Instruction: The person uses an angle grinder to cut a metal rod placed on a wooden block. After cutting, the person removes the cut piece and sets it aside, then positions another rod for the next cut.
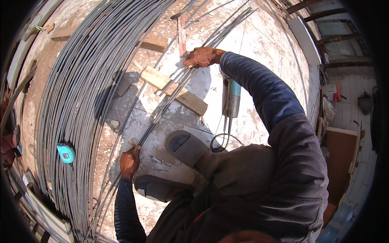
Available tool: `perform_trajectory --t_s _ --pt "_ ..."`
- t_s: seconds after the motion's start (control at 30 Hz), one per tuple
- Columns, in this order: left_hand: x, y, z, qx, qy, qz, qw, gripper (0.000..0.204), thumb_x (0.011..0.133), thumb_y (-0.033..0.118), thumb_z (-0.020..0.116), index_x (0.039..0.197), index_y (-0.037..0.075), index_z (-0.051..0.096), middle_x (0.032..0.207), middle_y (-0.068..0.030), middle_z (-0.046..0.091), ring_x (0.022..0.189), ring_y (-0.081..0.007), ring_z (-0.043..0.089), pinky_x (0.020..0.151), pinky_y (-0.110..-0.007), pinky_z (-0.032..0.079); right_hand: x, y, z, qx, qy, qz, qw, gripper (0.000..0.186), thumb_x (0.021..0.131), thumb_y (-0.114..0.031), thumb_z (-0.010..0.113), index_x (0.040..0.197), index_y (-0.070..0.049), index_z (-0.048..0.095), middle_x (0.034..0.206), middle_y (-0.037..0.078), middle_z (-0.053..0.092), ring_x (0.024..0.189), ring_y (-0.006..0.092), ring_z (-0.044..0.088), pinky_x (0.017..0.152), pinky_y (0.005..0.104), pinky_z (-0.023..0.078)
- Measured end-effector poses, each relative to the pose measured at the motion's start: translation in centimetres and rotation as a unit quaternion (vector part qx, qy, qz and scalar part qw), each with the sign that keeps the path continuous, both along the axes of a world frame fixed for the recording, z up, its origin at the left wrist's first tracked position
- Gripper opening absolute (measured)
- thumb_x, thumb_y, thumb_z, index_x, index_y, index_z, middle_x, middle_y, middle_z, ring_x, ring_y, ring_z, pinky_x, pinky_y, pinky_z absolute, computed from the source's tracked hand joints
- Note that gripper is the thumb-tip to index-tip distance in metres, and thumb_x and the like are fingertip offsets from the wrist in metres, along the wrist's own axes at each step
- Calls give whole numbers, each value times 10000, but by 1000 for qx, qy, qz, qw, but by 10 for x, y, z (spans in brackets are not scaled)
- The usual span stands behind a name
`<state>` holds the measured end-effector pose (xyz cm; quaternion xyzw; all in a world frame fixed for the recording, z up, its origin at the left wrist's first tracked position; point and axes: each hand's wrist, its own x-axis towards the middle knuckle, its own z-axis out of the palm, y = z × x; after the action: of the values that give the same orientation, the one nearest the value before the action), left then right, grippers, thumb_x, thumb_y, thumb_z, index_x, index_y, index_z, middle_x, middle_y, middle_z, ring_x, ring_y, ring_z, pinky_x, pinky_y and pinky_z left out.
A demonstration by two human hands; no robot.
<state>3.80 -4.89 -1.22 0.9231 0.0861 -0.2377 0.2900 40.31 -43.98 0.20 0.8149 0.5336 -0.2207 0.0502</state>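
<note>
A small bundle of thin steel rods [164, 108] slants from lower left to upper right in front of me. My left hand [130, 163] is closed around its near part, beside my shoe. Farther up, my right hand [204, 57] is bent over the same bundle with fingers curled onto it. Between my hands the rods cross a wooden block [193, 102] lying on the floor. To the right of the block lies a teal and grey power tool [232, 101] with a dark cord [227, 142].
On the left runs a thick pile of long steel rods [81, 105], with a teal tape measure [66, 153] on top. Another wood piece [153, 42] sits under the pile's edge. My grey shoes [188, 150] are close to the bundle. A brown board [340, 162] stands at the right.
</note>
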Motion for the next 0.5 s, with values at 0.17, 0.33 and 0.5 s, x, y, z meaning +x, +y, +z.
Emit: perform_trajectory --t_s 0.17,0.33,0.5 --pt "-1 2 -5 6 -2 -3 1000 528 987 493 453 968 27 701 837 -263 671 804 -447 654 690 -510 501 -5 1 -3 37 -13 13 999 492 929 -127 538 1387 -289 464 1098 191 642 996 384 658 838 467 518" --pt "-1 2 -3 10 6 -9 1000 530 991 490 444 974 25 697 842 -264 671 808 -448 654 690 -511 500 -6 9 5 -10 -11 16 1000 465 938 -148 545 1377 -283 471 1129 201 632 1020 386 651 854 463 522" --pt "-1 2 -5 8 2 -12 1000 529 993 488 441 974 24 694 844 -266 670 804 -447 654 687 -510 499 -4 1 -1 -13 -29 34 999 435 945 -173 537 1367 -261 474 1140 197 632 1038 384 645 868 477 525"
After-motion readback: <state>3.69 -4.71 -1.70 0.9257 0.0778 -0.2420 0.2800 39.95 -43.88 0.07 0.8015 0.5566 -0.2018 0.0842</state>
